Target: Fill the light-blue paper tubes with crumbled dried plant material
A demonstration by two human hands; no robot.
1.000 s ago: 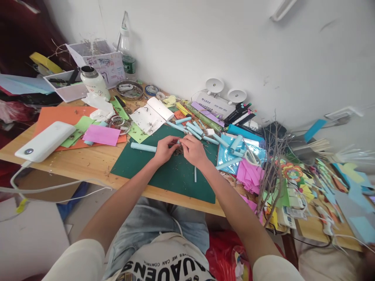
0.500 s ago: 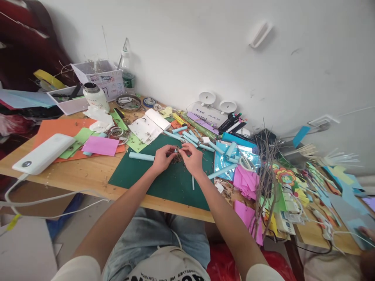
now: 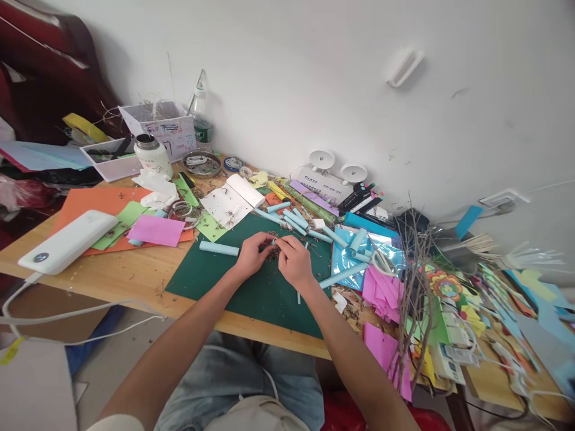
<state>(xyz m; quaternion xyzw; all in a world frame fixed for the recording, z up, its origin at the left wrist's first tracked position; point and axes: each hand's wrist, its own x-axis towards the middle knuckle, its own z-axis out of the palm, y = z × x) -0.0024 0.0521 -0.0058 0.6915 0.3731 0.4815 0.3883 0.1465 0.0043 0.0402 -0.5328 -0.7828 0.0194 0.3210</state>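
Both hands meet over a green cutting mat [image 3: 269,305]. My left hand [image 3: 252,258] is closed in a pinch, and a small light blue paper piece [image 3: 272,242] shows at its fingertips. Close against it, my right hand [image 3: 293,258] also has its fingers pinched together; what they hold is mostly hidden. Dry brown plant bits [image 3: 273,254] lie bunched just under the fingertips. Left of my left hand a rolled light blue paper tube [image 3: 219,248] rests on the mat. Several more light blue tubes [image 3: 295,222] lie behind the hands.
A white power bank [image 3: 67,242], coloured paper [image 3: 155,230] and a white bottle [image 3: 153,157] stand left. An open notebook [image 3: 231,200] lies behind the mat. Right are a blue plastic packet [image 3: 344,257], pink paper [image 3: 381,293] and upright bare twigs [image 3: 415,287]. A wall is behind.
The camera view has shifted slightly, so the whole scene sits a little lower. Both hands stay together at the same spot, with small finger movements over the plant bits.
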